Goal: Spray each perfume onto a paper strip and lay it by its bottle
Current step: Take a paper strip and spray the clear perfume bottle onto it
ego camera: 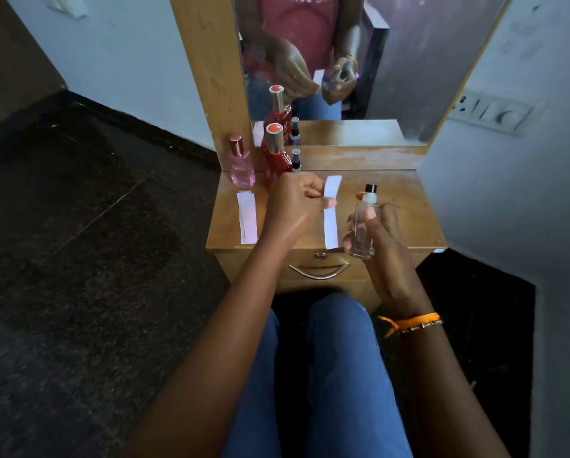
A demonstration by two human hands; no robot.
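Observation:
My left hand (pixel 295 206) pinches a white paper strip (pixel 331 226) upright above the wooden dresser top (pixel 402 209). Just right of the strip, my right hand (pixel 381 233) grips a clear glass perfume bottle (pixel 364 226) with a black spray cap, its nozzle close to the strip. At the back left stands a pink perfume bottle (pixel 241 166), and another white strip (pixel 247 217) lies flat in front of it. A tall red perfume bottle (pixel 276 153) with a silver cap stands beside the pink one. A small dark-capped bottle (pixel 296 160) stands behind the red one.
A mirror (pixel 409 61) rises behind the dresser and reflects the bottles and my hands. A drawer with a metal handle (pixel 320 271) sits under the top. My knees in blue jeans (pixel 336 358) are below. A wall with a switch plate (pixel 491 112) is at the right.

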